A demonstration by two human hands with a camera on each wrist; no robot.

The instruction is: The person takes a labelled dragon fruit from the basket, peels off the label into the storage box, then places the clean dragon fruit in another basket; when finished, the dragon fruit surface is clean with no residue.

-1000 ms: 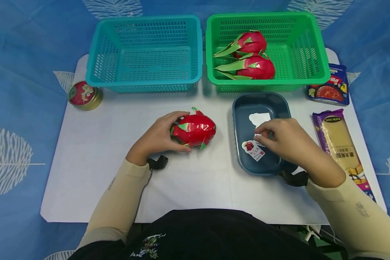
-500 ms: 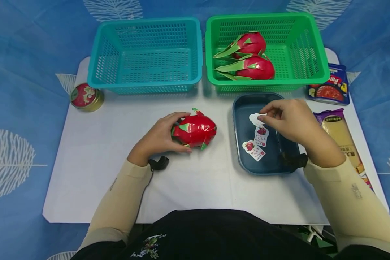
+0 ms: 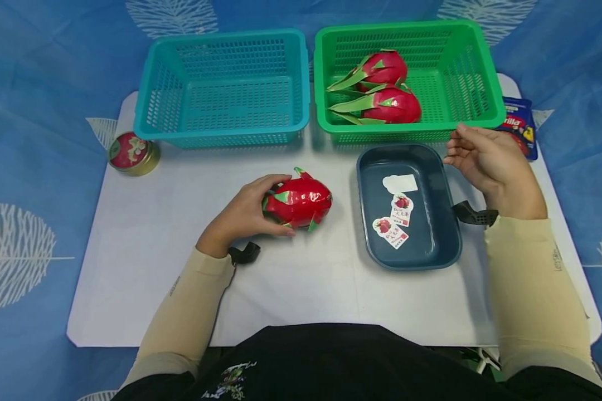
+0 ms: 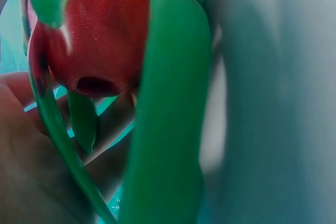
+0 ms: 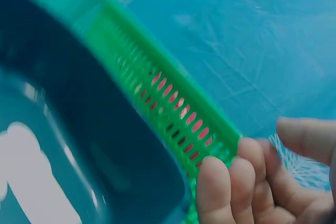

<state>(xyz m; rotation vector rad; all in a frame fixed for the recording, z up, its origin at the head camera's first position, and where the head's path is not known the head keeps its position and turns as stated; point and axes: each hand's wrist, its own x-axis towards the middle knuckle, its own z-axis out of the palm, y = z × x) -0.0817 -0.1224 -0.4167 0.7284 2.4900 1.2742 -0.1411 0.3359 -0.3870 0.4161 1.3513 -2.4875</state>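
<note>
My left hand (image 3: 241,213) grips a shiny red dragon fruit (image 3: 303,201) by its left end, thumb in front and fingers behind, on the white table. In the left wrist view, green leaves (image 4: 168,98) of the fruit stretch past the palm. Off the right rim of the dark blue tray (image 3: 426,239), my right hand (image 3: 499,164) hovers with loosely bent fingers and nothing in them. Inside the tray lie a blank-side-up white label (image 3: 400,184) and two printed labels with a dragon fruit picture, one in the middle (image 3: 401,209) and one lower left (image 3: 390,232).
A green basket (image 3: 481,120) with two dragon fruits (image 3: 393,106) stands behind the tray. Left of it is a turquoise basket (image 3: 221,133). A round tin (image 3: 132,153) sits at the left, and a blue pouch (image 3: 524,125) lies partly behind my right hand.
My right hand has let go of the white label in the tray and moved up and right, past the rim. The left hand stays on the dragon fruit.
</note>
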